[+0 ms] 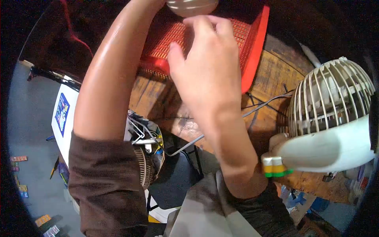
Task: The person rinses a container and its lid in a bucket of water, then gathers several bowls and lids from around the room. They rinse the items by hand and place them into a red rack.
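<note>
Partly hidden red basket; right hand loosely spread; left hand cropped, can't tell

Hands visible: one; red baskets: one; white fans: one; dark sleeves: two.

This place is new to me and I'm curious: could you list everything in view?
Red slotted basket: one, red, top centre
Round object: one, pale, top edge, cut off
Table: one, brown wood, centre and right
Fan: one, off-white, right
Striped object: one, silver, yellow and green, by the fan
Cable: one, grey, centre
Cord: one, red, upper left
Printed panel: one, white and blue, left
Ribbed object: one, beige, lower centre-left
Small floor items: several, mixed colours, lower left
Grey cloth: one, bottom centre
Sleeves: two, dark brown, bottom
Hands: right hand over the basket; left hand out of frame
</note>
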`<action>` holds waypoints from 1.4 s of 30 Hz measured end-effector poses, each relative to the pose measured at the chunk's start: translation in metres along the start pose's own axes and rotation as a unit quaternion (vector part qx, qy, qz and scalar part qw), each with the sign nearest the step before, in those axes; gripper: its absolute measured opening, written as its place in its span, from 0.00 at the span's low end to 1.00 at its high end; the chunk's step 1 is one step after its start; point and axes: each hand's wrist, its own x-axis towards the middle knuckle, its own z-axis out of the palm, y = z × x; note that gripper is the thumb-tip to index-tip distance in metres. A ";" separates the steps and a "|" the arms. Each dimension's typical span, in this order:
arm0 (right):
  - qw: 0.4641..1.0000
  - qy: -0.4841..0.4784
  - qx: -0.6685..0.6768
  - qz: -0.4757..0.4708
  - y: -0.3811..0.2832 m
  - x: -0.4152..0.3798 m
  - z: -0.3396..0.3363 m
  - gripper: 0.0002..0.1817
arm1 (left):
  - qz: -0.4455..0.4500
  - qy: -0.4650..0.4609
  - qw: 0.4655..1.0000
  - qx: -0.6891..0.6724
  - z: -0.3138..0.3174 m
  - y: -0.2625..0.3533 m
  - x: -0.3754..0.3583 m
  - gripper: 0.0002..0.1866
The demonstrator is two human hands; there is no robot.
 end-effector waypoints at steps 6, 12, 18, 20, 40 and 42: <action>0.999 0.018 0.038 -0.021 -0.008 -0.005 -0.007 0.13 | 0.109 0.107 0.985 -0.081 -0.028 0.019 -0.123 0.17; 0.975 0.118 -0.057 -0.181 -0.007 -0.041 -0.006 0.09 | 0.049 0.234 0.959 -0.150 -0.025 0.018 -0.254 0.17; 0.982 -0.027 0.137 -0.125 0.011 -0.166 -0.082 0.18 | -0.050 0.259 0.937 -0.229 0.008 0.045 -0.357 0.14; 0.988 -0.066 0.128 -0.059 0.019 -0.206 -0.122 0.17 | -0.080 0.208 0.938 -0.264 0.029 0.052 -0.391 0.14; 0.775 0.465 -0.171 0.392 -0.203 -0.654 -0.444 0.18 | -0.033 -0.689 0.568 -0.449 0.031 0.369 -0.782 0.10; 0.709 0.514 -0.212 0.433 -0.269 -0.695 -0.452 0.17 | -0.020 -0.761 0.471 -0.445 -0.011 0.409 -0.821 0.10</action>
